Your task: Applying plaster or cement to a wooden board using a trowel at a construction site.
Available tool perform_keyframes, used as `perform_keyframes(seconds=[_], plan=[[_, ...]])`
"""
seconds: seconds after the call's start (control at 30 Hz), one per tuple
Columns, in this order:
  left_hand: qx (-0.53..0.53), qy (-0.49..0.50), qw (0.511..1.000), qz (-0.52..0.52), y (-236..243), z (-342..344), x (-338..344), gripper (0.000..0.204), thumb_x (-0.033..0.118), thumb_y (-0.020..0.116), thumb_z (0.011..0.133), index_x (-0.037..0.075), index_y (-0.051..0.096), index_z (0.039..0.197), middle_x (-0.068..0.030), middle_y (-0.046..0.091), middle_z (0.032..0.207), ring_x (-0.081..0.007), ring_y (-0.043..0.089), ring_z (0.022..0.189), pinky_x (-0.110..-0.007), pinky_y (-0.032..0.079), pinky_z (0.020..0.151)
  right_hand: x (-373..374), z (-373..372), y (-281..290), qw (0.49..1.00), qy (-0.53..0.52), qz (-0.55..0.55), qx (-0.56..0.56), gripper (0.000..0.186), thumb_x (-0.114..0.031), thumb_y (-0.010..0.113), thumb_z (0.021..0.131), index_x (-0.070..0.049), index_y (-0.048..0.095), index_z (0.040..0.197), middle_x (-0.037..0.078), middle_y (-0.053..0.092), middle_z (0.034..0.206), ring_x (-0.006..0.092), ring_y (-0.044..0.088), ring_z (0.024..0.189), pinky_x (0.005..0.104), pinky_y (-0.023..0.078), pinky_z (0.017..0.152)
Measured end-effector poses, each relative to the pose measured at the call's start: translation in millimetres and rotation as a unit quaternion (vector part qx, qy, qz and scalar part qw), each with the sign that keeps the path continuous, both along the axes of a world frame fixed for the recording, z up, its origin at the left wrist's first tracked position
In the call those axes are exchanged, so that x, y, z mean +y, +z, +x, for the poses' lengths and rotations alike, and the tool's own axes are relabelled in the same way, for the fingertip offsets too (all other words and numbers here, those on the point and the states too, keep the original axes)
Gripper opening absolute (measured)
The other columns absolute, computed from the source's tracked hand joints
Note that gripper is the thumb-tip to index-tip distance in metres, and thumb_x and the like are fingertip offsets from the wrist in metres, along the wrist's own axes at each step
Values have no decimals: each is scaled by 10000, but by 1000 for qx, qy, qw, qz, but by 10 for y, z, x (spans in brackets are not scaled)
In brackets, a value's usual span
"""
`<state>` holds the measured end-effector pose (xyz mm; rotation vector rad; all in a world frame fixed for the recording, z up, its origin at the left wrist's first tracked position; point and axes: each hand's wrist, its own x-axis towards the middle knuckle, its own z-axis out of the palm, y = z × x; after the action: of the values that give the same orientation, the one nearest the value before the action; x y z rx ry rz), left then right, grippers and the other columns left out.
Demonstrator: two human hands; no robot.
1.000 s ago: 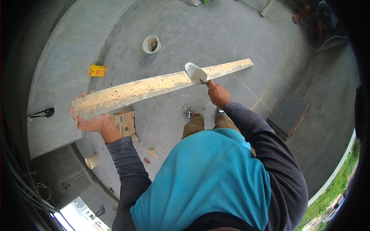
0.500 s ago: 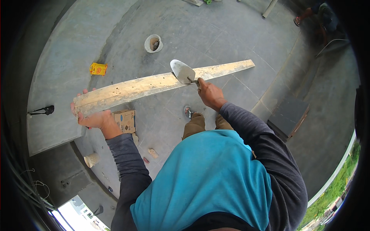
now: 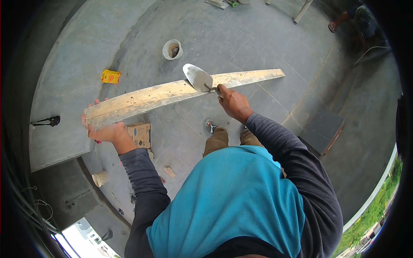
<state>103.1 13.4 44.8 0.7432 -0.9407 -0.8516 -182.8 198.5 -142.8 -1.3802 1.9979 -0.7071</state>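
Turquoise shirt: fills the bottom centre, dark grey sleeves on both sides.
Right hand: right of centre, fingers clamped on the trowel's handle.
Left hand: left of frame, fingers wrapped round the board's left end, some fingertips showing past its upper edge.
Wooden board: spans from the left to right of centre, rising slightly rightward; pale yellow, dotted with small dark marks, a thin dark line along its left part, grey smears by the lower edge.
Trowel: mid-frame, across the board; silvery blade, smudged grey, its rounded tip beyond the upper edge.
Cardboard box: brown, left of centre, below the board.
Yellow packet: upper left.
White bucket: upper centre, brownish stuff inside.
Another person: upper right corner, in shadow, one sandalled foot visible.
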Motion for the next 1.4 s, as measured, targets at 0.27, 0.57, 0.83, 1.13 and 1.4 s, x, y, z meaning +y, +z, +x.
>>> perform_keyframes(seconds=[0.27, 0.57, 0.83, 1.13, 1.4], plan=[[5, 33, 999, 13, -12, -22, -18, 524, 408, 453, 767, 134, 483, 1213, -135, 545, 1149, -369, 601, 1038, -621, 503, 847, 132, -63, -56, 998, -4, 54, 9, 228, -186, 524, 928, -58, 487, 1113, 228, 687, 925, 424, 665, 885, 525, 518, 744], [15, 6, 1000, -3, -36, -21, -68, 440, 372, 435, 790, 139, 506, 1157, -127, 571, 1096, -371, 620, 992, -626, 513, 826, 87, -227, -211, 995, -19, 97, 18, 223, -158, 516, 930, -59, 479, 1127, 235, 685, 945, 424, 668, 892, 519, 525, 749], [-8, 5, 1000, 7, -96, 106, -86, 579, 467, 484, 761, 128, 494, 1230, -141, 539, 1182, -377, 582, 1097, -615, 506, 873, -76, 215, 309, 999, 46, -9, -19, 240, -177, 544, 933, -89, 462, 1141, 234, 672, 954, 408, 669, 881, 507, 529, 727], [-27, -80, 995, -45, -114, 110, -154, 593, 458, 506, 754, 147, 480, 1259, -154, 535, 1250, -411, 560, 1153, -661, 460, 941, 508, -666, -1242, 977, -144, 144, 61, 189, -140, 471, 941, -76, 528, 1110, 237, 688, 946, 422, 673, 897, 530, 521, 752], [-32, -78, 995, -51, -184, 239, -262, 609, 466, 502, 753, 147, 473, 1271, -153, 524, 1275, -418, 565, 1148, -661, 454, 949, 313, -101, -660, 996, -59, 64, 1, 183, -173, 505, 938, -57, 501, 1079, 239, 684, 946, 450, 655, 899, 535, 514, 764]])
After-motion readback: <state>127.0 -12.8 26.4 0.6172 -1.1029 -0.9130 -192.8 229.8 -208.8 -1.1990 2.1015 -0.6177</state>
